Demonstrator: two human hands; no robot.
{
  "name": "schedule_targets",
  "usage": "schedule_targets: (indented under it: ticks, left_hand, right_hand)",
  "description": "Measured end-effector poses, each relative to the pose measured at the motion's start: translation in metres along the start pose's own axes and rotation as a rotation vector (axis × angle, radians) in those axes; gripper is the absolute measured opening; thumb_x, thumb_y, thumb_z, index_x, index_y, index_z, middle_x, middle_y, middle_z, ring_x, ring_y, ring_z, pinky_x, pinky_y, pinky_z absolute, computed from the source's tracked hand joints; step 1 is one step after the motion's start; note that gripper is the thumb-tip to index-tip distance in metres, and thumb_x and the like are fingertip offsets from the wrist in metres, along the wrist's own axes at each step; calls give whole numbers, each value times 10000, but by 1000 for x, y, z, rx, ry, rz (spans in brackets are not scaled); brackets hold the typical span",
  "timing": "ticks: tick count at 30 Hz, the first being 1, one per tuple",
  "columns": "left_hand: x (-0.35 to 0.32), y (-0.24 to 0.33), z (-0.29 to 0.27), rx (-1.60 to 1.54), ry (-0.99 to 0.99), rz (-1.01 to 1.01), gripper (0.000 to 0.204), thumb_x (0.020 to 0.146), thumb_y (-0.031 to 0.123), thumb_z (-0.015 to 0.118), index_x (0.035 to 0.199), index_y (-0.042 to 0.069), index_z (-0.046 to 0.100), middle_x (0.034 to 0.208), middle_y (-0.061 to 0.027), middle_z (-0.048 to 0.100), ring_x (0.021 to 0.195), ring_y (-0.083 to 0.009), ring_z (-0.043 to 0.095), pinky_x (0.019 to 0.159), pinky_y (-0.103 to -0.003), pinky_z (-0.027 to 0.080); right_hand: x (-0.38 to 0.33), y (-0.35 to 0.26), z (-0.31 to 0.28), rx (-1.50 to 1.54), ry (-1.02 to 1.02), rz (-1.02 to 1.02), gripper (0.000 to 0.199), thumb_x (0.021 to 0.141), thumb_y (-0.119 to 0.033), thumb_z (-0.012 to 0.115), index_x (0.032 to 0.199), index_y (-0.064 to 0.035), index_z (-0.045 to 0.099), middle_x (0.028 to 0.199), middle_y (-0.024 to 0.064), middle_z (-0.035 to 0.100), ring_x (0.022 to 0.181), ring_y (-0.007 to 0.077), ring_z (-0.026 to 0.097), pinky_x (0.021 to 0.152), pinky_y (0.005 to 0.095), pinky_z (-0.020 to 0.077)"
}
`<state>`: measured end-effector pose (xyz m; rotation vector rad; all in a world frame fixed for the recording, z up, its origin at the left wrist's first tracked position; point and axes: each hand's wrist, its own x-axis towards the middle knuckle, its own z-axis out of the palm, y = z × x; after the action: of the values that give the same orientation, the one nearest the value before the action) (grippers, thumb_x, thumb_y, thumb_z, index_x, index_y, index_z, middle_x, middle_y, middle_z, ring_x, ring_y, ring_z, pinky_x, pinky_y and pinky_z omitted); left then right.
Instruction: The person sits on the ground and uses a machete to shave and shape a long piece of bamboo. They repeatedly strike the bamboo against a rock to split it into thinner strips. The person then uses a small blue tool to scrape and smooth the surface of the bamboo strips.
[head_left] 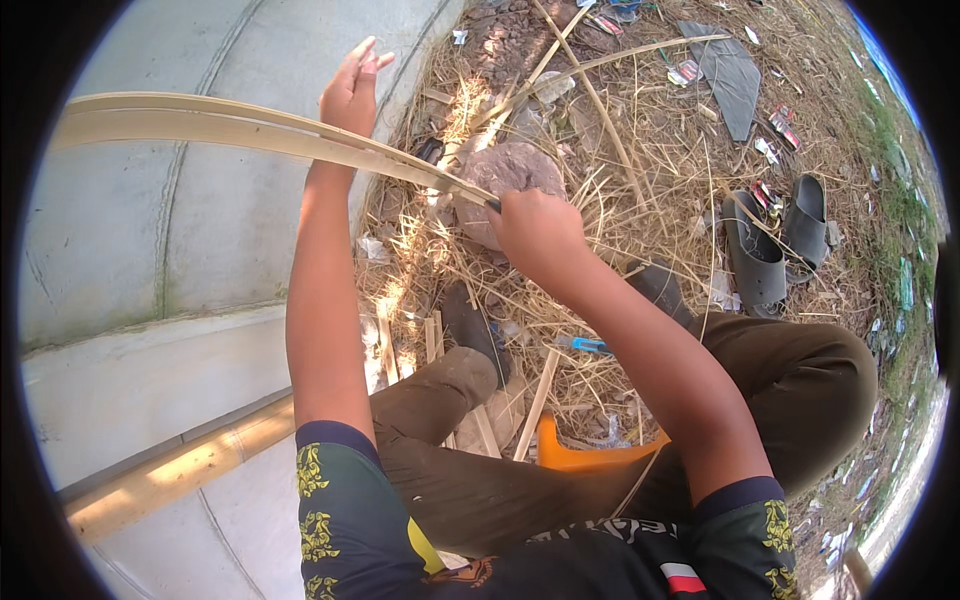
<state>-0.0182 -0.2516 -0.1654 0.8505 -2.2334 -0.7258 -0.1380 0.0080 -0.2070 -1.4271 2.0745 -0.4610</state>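
A long, pale bamboo strip (240, 125) is split lengthwise into two layers and reaches from the far left to my right hand (540, 232). That hand is closed at the strip's end, where the layers come together; a small dark edge shows by its fingers, too covered to name. My left hand (350, 98) is raised beyond the strip, fingers partly stretched out and apart, with nothing visible in it. The strip crosses in front of my left wrist. Below my right hand lies a large, rounded reddish stone (505, 165).
A grey wall of panels (110, 230) stands at left, with a bamboo pole (190, 470) along its foot. Shavings and loose strips (605, 130) cover the ground. A blue-handled cutter (590, 345), an orange plastic piece (580, 455), dark sandals (755, 255) and a grey scrap (730, 80) lie around.
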Motion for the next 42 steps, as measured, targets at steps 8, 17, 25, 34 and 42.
schedule_targets:
  ticks: [8,17,25,34,42]
  left_hand:
    - [-50,-5,69,29,-305,27,456,1108,279,392,1529,112,443,1262,-104,717,1290,-170,569,1132,-317,369]
    - [-19,52,-61,-893,324,-339,534,1096,380,374,1438,-30,383,1386,-250,570,1337,-347,533,1125,-468,399]
    - [-125,215,-192,-545,929,-57,405,1060,289,350,1210,-34,540,1119,-219,640,1152,-334,604,1016,-475,467]
    - [-159,208,-112,-696,557,-365,355,996,340,580,1146,18,592,954,-110,688,924,-203,659,807,-345,491]
    - [-156,227,-122,-549,607,-177,360,954,321,632,1145,17,605,974,-147,711,910,-233,687,808,-375,508]
  right_hand:
    - [-9,-3,13,-6,16,27,376,995,-363,574,885,-32,715,810,179,725,776,387,721,697,484,579]
    - [-7,-16,-19,64,145,14,423,1012,-395,550,921,-12,704,804,212,716,783,394,716,725,486,575]
    - [-44,-108,-109,388,473,-142,441,1028,-376,519,936,27,671,823,262,706,819,451,711,759,537,564]
    - [12,-9,14,76,271,130,470,1014,-396,526,1067,36,702,927,281,712,901,446,701,820,510,545]
    - [-9,-110,-132,467,707,-239,478,1053,-396,504,832,14,612,625,76,599,552,181,576,570,391,464]
